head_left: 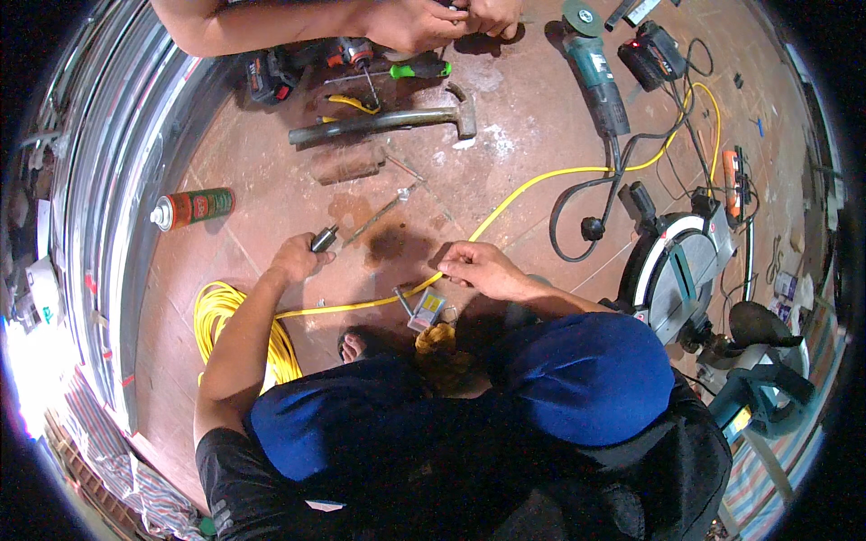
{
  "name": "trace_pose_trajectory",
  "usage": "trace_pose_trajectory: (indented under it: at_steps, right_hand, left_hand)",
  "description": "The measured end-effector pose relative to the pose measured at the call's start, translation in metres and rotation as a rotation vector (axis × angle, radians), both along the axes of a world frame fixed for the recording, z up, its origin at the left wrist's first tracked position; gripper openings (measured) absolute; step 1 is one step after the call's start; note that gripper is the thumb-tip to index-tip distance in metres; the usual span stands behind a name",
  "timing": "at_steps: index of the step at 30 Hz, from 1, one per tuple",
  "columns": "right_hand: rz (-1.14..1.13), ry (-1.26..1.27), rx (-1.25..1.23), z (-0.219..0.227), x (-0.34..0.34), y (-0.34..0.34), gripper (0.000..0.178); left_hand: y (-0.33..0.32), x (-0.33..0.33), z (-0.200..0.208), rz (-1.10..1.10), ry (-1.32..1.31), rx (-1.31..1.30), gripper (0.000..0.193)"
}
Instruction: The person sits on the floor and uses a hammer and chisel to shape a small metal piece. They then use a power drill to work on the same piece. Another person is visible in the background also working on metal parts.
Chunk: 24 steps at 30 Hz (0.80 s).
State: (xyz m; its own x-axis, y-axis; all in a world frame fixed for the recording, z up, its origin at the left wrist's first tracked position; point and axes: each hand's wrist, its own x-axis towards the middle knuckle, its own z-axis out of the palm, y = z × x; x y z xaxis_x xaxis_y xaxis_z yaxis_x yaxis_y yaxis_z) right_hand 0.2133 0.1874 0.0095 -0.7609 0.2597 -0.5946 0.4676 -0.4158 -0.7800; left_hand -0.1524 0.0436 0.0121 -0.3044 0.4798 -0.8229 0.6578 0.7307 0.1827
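Observation:
My left hand (299,259) is closed around a short dark metal cylinder (324,238) that looks like a drill chuck. Beyond its tip, a thin metal rod (377,216) lies slantwise on the tiles. My right hand (485,270) is over the yellow cable (532,183), its fingers curled and pressed together; what they hold, if anything, I cannot make out. Between my knees sits a small grey box-like part (427,309) with a handle. Ahead lie a claw hammer (388,122), a green-handled screwdriver (420,70) and a brownish block (348,166).
A coil of yellow cable (219,320) and a red-green spray can (200,207) are at left, beside stacked metal profiles (113,207). An angle grinder (593,77), battery (651,56) and mitre saw (672,279) are at right. Another person's hands (424,25) work above a cordless drill (352,52).

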Motion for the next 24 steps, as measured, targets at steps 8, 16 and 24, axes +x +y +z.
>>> trace_pose_trajectory:
  at_steps: [8,16,24]
  right_hand:
    - [-0.041,-0.010,-0.052,0.000,-0.001,0.000,0.021]
    - [-0.041,0.015,-0.053,0.007,-0.002,0.002,0.021]
    - [-0.006,-0.033,-0.014,0.013,-0.004,0.004,0.022]
  left_hand:
    - [-0.004,-0.003,-0.008,-0.015,-0.010,0.050,0.051]
    - [-0.004,-0.004,-0.008,-0.017,-0.029,0.052,0.048]
    - [0.000,-0.001,-0.001,-0.042,0.010,0.010,0.050]
